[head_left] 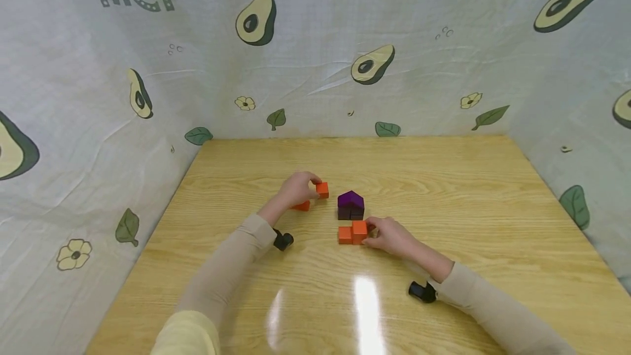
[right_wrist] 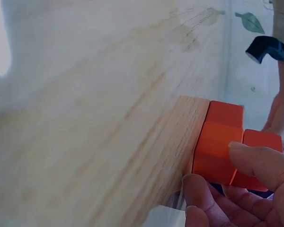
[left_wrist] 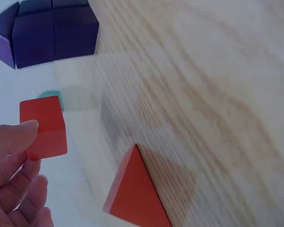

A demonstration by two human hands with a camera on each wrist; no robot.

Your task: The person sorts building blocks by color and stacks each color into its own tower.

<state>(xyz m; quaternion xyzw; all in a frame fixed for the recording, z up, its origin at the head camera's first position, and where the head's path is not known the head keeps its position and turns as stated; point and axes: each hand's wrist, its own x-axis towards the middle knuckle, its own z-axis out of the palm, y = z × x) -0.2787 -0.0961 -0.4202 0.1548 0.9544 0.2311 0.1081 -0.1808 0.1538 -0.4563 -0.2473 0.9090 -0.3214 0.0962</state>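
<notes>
My left hand [head_left: 296, 188] pinches a red-orange cube [left_wrist: 45, 127] between thumb and fingers, held above the table. Under that hand lies a red-orange triangular block [left_wrist: 137, 194], partly covered by the hand in the head view. My right hand [head_left: 389, 235] grips the right side of a small group of red-orange blocks [head_left: 359, 232]. In the right wrist view, one block [right_wrist: 260, 138] sits on top of another [right_wrist: 215, 149], with the thumb over them, and a third [right_wrist: 226, 113] stands alongside on the table. Just behind this group is a house-shaped stack of purple blocks [head_left: 350, 200].
The wooden table [head_left: 443, 179] meets a hanging cloth printed with avocados [head_left: 315, 70] at its back and sides. Black wrist cameras [head_left: 422, 292] hang by both forearms, close over the tabletop. Bright light reflects off the table's front.
</notes>
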